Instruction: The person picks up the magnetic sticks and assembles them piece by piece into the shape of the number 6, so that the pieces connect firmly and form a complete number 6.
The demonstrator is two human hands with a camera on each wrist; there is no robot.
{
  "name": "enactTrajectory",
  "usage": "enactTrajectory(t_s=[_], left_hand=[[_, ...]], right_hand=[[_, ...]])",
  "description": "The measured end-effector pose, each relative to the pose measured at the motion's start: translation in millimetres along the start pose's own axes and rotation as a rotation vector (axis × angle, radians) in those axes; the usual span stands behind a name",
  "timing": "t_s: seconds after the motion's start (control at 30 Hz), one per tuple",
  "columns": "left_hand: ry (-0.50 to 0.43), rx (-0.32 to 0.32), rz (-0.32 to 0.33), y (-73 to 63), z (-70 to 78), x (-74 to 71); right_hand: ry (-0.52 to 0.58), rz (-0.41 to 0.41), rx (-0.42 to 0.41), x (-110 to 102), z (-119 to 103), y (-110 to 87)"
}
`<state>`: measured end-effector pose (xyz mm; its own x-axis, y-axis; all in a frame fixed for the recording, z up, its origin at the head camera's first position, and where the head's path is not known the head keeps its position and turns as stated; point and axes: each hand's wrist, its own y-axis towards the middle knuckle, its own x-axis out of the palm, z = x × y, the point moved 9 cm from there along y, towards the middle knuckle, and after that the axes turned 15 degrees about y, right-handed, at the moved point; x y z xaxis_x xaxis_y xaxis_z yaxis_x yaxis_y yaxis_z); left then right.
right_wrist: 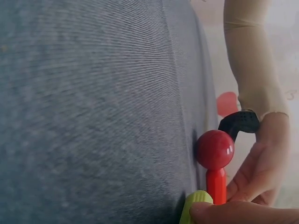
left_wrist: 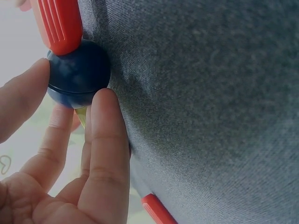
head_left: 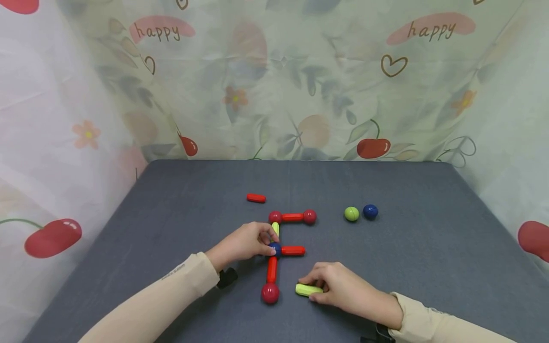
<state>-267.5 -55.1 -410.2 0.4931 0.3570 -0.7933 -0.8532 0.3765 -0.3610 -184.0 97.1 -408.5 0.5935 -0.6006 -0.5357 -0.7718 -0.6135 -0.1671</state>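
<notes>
My left hand (head_left: 250,243) pinches a blue ball (head_left: 275,249) between thumb and fingers, seen close up in the left wrist view. That ball joins a yellow-green rod (head_left: 276,229), a red rod (head_left: 293,250) pointing right and another red rod (head_left: 272,270) toward the near side. A red ball (head_left: 270,293) ends the near rod. At the far end, a red ball (head_left: 275,217), a red rod (head_left: 292,217) and a second red ball (head_left: 310,216) form a row. My right hand (head_left: 343,288) holds a loose yellow-green rod (head_left: 308,289) at the table, right of the near red ball.
A loose red rod (head_left: 256,198) lies beyond the assembly. To the right are a green ball (head_left: 351,214) and a dark blue ball (head_left: 371,211), side by side. Everything rests on a dark grey cloth-covered table (head_left: 407,257), with patterned curtains (head_left: 291,81) behind and at both sides.
</notes>
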Motion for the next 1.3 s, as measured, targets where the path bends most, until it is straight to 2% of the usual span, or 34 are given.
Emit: enactTrajectory(t_s=[0.23,0.6,1.3], left_hand=[[0.001,0.004,0.002,-0.2,0.0,0.3],[-0.010,0.014,-0.004,-0.3,-0.3,-0.8],[-0.011,0.009,-0.006,1.7,0.6,-0.2]], right_hand=[[0.001,-0.001,-0.062,3.5,-14.7,5.1],[-0.011,-0.046,-0.057,19.1,-23.9,18.5],[0.002,-0.032,-0.073,15.6,-16.3,16.9]])
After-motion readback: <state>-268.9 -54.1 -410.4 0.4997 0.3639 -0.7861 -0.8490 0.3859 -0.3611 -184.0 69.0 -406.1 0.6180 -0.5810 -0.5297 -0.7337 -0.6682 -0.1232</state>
